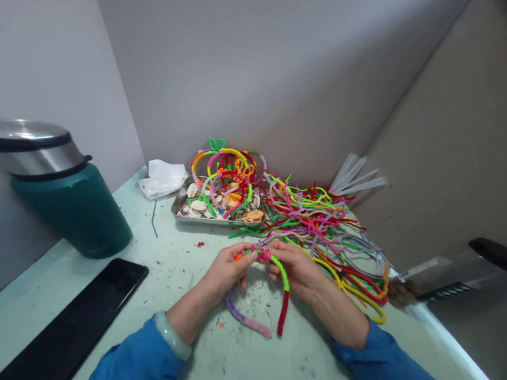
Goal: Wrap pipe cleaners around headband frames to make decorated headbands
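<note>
Both hands meet over the middle of the table around a headband (284, 276) wrapped in coloured pipe cleaner, its two ends hanging toward me. One end is green then red, the other purple then pink. My left hand (230, 270) pinches the top of the band, where orange and green wrapping shows. Opposite it, my right hand (296, 268) has its fingers closed at a pink twisted knot (263, 253) on the band. Something small and dark, perhaps a tool tip, shows by the right fingertips; I cannot make it out.
Behind my hands stands a metal tray (203, 220) of seashells with finished headbands (228, 157) on top. Loose pipe cleaners (308, 209) spread to the right beside white strips (354, 175). At left are a teal tumbler (72, 206), a black phone (71, 336) and a tissue pack (162, 179).
</note>
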